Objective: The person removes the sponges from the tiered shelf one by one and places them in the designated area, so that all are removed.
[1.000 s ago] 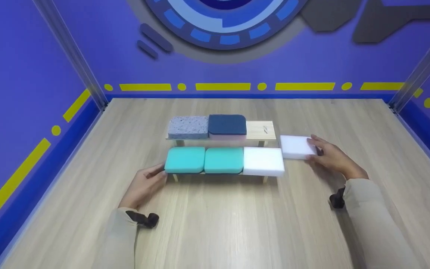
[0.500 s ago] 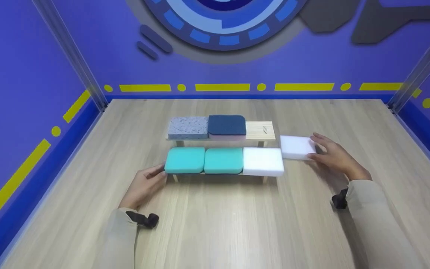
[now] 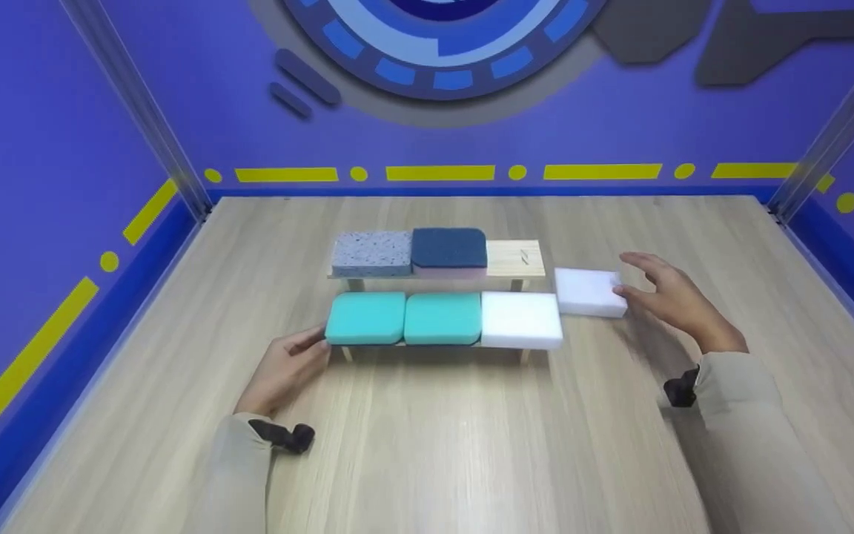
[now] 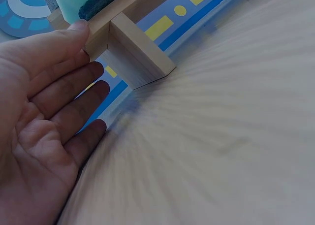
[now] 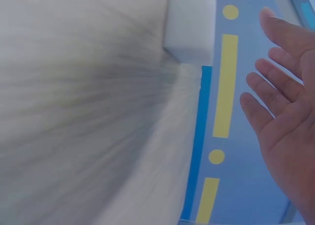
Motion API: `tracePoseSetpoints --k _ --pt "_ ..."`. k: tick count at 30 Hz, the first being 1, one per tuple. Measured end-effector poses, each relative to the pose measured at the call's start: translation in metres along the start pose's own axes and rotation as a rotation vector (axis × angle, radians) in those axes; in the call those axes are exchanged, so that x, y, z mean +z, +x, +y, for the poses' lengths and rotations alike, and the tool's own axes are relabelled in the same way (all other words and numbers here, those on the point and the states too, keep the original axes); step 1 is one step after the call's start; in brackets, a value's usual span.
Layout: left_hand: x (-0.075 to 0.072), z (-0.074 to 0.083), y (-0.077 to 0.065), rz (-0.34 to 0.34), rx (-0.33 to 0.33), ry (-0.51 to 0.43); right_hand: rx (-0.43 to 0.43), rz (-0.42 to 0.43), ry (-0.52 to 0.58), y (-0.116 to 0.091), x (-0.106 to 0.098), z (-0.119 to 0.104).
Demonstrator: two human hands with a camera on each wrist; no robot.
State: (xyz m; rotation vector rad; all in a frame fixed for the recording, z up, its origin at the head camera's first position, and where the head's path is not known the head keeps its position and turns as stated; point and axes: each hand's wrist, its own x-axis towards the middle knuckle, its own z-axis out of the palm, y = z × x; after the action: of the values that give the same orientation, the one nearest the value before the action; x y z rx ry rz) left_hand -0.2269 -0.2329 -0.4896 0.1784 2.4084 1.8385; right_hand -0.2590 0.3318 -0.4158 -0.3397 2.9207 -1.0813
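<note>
In the head view, my left hand (image 3: 285,373) is at the left end of the front wooden rack (image 3: 348,354). The left wrist view shows my thumb on the end of its shelf (image 4: 130,3), with the index finger just below. This rack bears two turquoise sponges (image 3: 366,317) (image 3: 443,318) and a white sponge (image 3: 521,320). Beyond the front rack's right end lies another white sponge (image 3: 588,292). My right hand (image 3: 675,300) is beside it with fingers spread, the thumb tip overlapping its right edge in the head view; in the right wrist view the palm holds nothing.
Behind stands a second wooden rack (image 3: 516,258) with a speckled grey sponge (image 3: 372,253) and a dark blue-topped sponge (image 3: 449,248), its right third bare wood. A wood-grain table (image 3: 427,445) lies beneath everything, and blue-purple panels (image 3: 175,89) enclose the back and sides.
My right hand has loosened its hold on the loose white sponge, its fingers lifting off and drawing away to the right. The left hand and the racks look the same.
</note>
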Motion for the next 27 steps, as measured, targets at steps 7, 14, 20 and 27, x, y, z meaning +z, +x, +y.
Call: tracePoseSetpoints --k 7,14,20,27 --pt "0.0 0.0 0.0 -0.016 -0.002 -0.038 -0.077 0.052 0.028 0.0 -0.004 -0.011" --pt "0.001 0.0 -0.001 0.0 -0.001 -0.033 -0.132 0.087 0.011 0.004 -0.006 -0.025" --pt "0.001 0.001 -0.001 -0.009 0.001 -0.038 -0.176 0.083 0.025 0.008 -0.007 -0.038" --pt "0.001 0.001 -0.001 -0.011 0.004 -0.039 -0.188 0.056 0.027 0.013 -0.008 -0.053"
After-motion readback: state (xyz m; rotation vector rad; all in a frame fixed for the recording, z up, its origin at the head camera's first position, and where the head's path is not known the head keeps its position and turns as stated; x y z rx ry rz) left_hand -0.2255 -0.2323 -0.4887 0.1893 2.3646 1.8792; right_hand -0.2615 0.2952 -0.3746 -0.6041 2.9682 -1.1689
